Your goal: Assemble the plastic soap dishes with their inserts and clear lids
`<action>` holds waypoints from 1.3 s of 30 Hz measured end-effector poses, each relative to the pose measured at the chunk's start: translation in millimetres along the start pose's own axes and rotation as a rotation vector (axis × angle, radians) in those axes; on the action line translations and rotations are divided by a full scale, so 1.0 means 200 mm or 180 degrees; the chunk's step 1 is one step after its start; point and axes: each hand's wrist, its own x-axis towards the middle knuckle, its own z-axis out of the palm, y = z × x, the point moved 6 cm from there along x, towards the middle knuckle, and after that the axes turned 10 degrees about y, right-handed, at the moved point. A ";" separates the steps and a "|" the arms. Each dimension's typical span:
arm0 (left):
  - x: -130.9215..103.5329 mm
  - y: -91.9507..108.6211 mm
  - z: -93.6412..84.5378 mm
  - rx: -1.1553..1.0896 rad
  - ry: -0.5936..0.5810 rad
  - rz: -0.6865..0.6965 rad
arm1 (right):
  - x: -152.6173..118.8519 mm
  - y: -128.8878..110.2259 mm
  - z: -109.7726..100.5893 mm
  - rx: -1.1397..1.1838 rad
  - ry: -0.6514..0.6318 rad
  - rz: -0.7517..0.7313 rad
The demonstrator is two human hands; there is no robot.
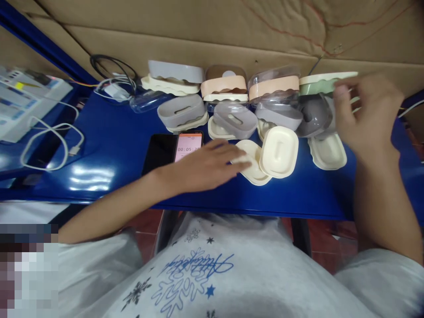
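My left hand point(212, 165) reaches over the blue table, fingers apart, its fingertips at the left edge of a cream dish point(256, 170). A second cream dish point(280, 151) overlaps that one on the right. At the right, my right hand point(367, 106) is raised beside the green and cream container point(319, 84), thumb and fingers near its right end; whether it grips anything is hard to tell. Below it are a dark grey container point(313, 115) and another cream dish point(329, 151).
Several grey, peach and cream containers, such as a peach one point(225, 84), stand in rows along the back. A phone point(188, 143) showing a timer lies by my left wrist. Cables point(114, 88) and a white power strip point(29, 106) are at the left.
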 end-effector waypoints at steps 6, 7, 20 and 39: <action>0.04 0.23 0.15 -0.0461 -0.0253 0.0037 | -0.31 -0.48 0.07 0.0725 -0.1580 -0.1391; 0.05 0.25 0.16 -0.0528 -0.0252 0.0057 | -0.34 -0.51 0.08 0.0571 -0.1619 -0.1500; 0.02 -0.16 -0.11 -0.0139 0.1154 -0.0243 | -0.43 -0.69 -0.08 0.1054 -0.1492 -0.1925; -0.11 0.05 0.01 -0.1153 -0.0598 -0.0146 | -0.53 -0.43 0.06 0.1541 -0.2741 -0.0961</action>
